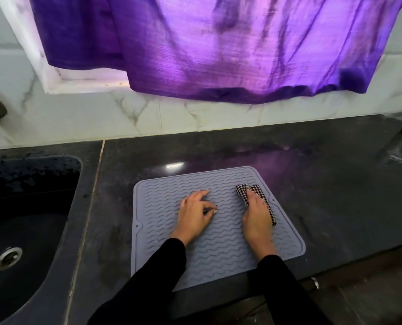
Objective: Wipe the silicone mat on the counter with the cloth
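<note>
Grey silicone mat [209, 231] lies at lower centre on the counter [324, 184]. We press our left hand [194, 215], fingers loosely spread and empty, to steady it; our right hand [257, 216] pins the checked cloth [242, 190] flat near its right edge.

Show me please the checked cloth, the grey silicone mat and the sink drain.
black-and-white checked cloth [241, 189]: head view, far folded end.
grey ribbed silicone mat [162, 184]: head view, bare far-left part.
round metal sink drain [8, 258]: head view, its centre.

Left hand [193, 215] lies palm down, fingers [201, 194] spread; right hand [257, 213] presses flat.
</note>
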A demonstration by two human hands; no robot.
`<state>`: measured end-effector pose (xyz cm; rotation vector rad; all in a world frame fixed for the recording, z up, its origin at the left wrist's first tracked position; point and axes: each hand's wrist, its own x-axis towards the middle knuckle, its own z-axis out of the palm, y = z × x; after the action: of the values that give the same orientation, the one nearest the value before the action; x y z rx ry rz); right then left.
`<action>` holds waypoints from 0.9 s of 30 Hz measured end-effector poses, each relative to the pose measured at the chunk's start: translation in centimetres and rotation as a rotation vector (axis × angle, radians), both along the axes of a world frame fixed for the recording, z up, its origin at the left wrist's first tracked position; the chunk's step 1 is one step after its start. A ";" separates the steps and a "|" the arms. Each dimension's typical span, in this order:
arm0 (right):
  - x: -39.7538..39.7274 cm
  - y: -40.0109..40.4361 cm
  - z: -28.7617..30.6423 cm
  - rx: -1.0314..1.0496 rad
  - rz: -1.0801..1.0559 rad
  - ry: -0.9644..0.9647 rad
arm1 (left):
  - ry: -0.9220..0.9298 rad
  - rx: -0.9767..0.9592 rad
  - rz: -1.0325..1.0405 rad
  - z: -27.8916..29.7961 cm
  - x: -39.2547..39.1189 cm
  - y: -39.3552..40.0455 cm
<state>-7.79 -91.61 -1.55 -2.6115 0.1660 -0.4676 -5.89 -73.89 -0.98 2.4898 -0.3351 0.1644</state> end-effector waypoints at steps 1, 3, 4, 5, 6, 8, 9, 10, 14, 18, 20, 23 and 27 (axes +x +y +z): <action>0.1 0.0 -0.1 0.009 -0.005 0.008 | 0.003 -0.011 0.017 0.0 0.1 -0.1; 0.2 0.0 0.1 0.015 -0.007 0.018 | -0.001 -0.022 0.045 0.1 0.0 -0.3; 0.3 0.0 0.3 0.017 -0.010 0.020 | -0.005 -0.020 0.051 0.1 0.0 -0.4; 0.3 0.0 0.2 0.006 -0.005 0.016 | -0.014 -0.019 0.059 0.1 0.0 -0.4; 0.3 0.0 0.2 0.001 -0.004 0.014 | -0.026 -0.021 0.067 0.1 0.0 -0.4; 0.3 0.0 0.1 0.002 -0.001 0.012 | -0.065 -0.008 0.073 0.2 0.0 -0.5; 0.4 -0.1 0.0 -0.001 -0.002 0.012 | -0.087 0.012 0.072 0.3 0.0 -0.6; 0.4 -0.1 0.0 -0.006 -0.004 0.015 | -0.110 0.037 0.070 0.3 -0.1 -0.8; 0.5 0.1 -0.1 -0.008 0.001 0.003 | -0.189 0.164 0.048 0.4 -0.3 -1.9; 0.6 -0.1 -0.2 -0.007 0.002 0.009 | -0.098 0.234 0.066 0.3 -0.2 -2.6; 0.5 -0.1 -0.1 0.003 0.003 0.008 | -0.035 0.113 0.095 0.1 -0.3 -2.6; 0.4 -0.1 0.1 0.004 0.004 -0.001 | -0.015 -0.016 0.105 -0.2 -0.2 -2.5; 0.4 -0.1 0.0 0.006 0.002 0.001 | 0.009 -0.168 0.163 0.5 0.0 -1.5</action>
<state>-7.38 -91.72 -1.57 -2.6060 0.1644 -0.4643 -5.88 -75.43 -0.51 2.3494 -0.1085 0.2378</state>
